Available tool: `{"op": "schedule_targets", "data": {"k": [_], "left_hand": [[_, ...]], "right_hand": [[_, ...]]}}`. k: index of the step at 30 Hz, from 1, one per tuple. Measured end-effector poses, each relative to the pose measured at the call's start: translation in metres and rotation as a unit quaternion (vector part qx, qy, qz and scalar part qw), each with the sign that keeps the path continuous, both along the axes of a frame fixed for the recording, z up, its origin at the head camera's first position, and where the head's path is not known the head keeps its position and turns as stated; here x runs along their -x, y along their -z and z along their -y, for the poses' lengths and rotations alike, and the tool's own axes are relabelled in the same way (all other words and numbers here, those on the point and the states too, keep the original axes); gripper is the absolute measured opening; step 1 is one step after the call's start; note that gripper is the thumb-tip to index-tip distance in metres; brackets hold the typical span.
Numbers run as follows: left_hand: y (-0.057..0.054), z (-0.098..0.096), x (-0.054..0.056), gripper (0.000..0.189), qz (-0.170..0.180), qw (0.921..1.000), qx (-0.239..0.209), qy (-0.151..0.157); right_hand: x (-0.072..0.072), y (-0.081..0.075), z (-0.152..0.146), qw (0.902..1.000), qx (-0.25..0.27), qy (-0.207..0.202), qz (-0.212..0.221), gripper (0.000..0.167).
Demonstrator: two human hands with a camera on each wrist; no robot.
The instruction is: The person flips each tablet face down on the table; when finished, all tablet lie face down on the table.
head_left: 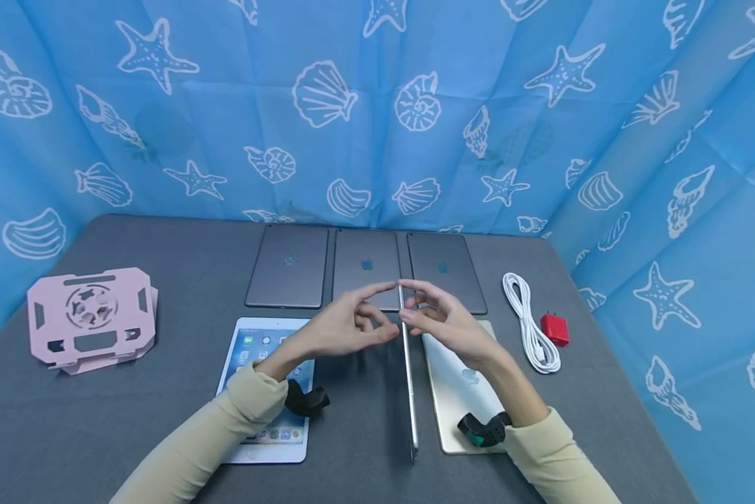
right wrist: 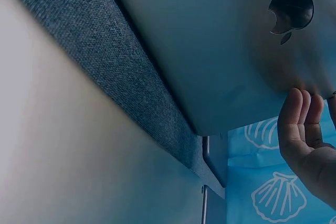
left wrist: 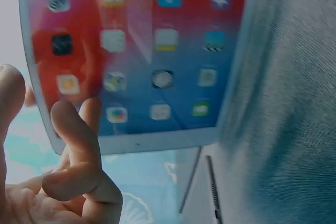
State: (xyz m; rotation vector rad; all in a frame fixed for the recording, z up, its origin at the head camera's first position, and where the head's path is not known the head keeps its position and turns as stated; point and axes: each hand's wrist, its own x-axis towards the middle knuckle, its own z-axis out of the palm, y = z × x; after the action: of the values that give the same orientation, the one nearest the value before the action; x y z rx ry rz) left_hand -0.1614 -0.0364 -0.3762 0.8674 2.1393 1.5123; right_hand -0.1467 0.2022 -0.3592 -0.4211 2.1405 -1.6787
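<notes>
Between the two hands a tablet (head_left: 405,364) stands on edge, thin side toward the head camera. Its lit screen (left wrist: 142,61) faces left, and its metallic back (right wrist: 220,51) with a dark apple logo faces right. The left hand (head_left: 342,322) holds the tablet's upper far edge at the index fingertip; its other fingers (left wrist: 79,135) bend in front of the screen. From the other side, the right hand (head_left: 447,322) holds it with index finger and thumb at the edge, and bent fingers (right wrist: 304,108) reach the back. Whether the lower edge touches the table is unclear.
A white tablet (head_left: 264,448) with a lit screen lies under the left forearm, a gold one (head_left: 453,392) face down under the right. Three grey tablets (head_left: 289,262) line the back. A pink stand (head_left: 90,315) is left; a white cable (head_left: 529,322) and red charger (head_left: 555,329) are right.
</notes>
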Motion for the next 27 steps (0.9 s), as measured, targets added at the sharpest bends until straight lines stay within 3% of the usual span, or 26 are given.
{"op": "schedule_targets", "data": {"k": [6, 10, 15, 21, 27], "left_hand": [[-0.004, 0.009, -0.003, 0.110, 0.005, 1.0000, 0.000, 0.000], [-0.004, 0.021, -0.003, 0.101, 0.033, 0.9994, 0.002, -0.010], [-0.003, 0.029, -0.002, 0.095, 0.047, 0.9987, 0.002, -0.020], [0.001, 0.036, -0.002, 0.095, 0.051, 0.9985, 0.007, -0.021], [0.006, 0.047, -0.001, 0.095, 0.055, 0.9984, 0.006, -0.009]], "right_hand": [[0.000, 0.006, -0.001, 0.9972, -0.061, -0.042, 0.008, 0.065], [0.001, 0.013, -0.004, 0.9870, -0.143, -0.069, 0.028, 0.075], [0.004, 0.021, -0.003, 0.9806, -0.175, -0.083, 0.030, 0.082], [0.002, 0.020, 0.004, 0.9767, -0.207, -0.051, 0.025, 0.083], [-0.002, 0.021, 0.013, 0.9581, -0.286, -0.016, -0.013, 0.081]]}}
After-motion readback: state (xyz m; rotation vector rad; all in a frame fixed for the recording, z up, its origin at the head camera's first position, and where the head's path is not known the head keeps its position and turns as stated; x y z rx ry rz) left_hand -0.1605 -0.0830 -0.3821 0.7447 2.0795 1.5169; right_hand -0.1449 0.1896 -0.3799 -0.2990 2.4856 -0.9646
